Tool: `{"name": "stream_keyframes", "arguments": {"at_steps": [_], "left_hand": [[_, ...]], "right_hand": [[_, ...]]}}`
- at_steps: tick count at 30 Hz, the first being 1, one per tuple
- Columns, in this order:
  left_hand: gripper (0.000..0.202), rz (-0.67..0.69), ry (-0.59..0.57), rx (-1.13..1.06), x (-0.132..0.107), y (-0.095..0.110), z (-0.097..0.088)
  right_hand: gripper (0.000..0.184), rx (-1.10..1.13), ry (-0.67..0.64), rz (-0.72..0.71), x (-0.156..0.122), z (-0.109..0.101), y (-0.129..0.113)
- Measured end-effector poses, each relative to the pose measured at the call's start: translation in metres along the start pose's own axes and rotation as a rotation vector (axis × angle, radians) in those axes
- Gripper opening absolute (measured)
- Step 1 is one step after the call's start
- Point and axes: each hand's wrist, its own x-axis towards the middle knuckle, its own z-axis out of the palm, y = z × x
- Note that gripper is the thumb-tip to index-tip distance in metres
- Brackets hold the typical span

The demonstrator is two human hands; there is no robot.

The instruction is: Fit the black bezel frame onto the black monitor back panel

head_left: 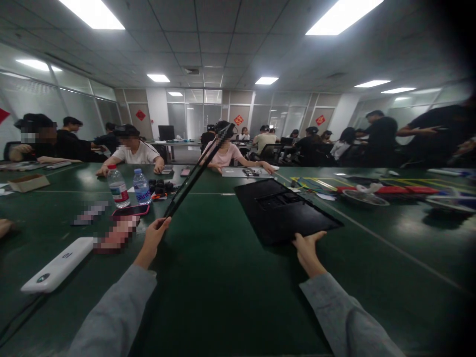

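Observation:
My left hand grips the near corner of a thin black panel and holds it tilted up on edge above the green table. My right hand has its fingers on the near edge of a flat black laptop base that lies on the table to the right. Both arms wear grey sleeves. The two black parts are apart, about a hand's width of table between them.
Two water bottles, phones and a white power bank lie at the left. Red tools and cables sit at the right. Several people sit and stand at the far side of the table.

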Motion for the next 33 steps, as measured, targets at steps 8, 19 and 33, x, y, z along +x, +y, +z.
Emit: {"name": "stream_keyframes", "arguments": {"at_steps": [8,19,33], "left_hand": [[0.073,0.072,0.08,-0.043,0.003,-0.001,-0.008],[0.059,0.243,0.103,0.153,0.009,-0.008,-0.01],[0.046,0.394,0.004,0.517,-0.006,-0.005,-0.007]], "right_hand": [[0.113,0.121,-0.508,0.251,-0.009,0.054,-0.016],[0.055,-0.311,-0.408,-0.145,0.023,0.091,0.011],[0.062,-0.066,-0.183,-0.063,0.033,0.058,-0.009]]}}
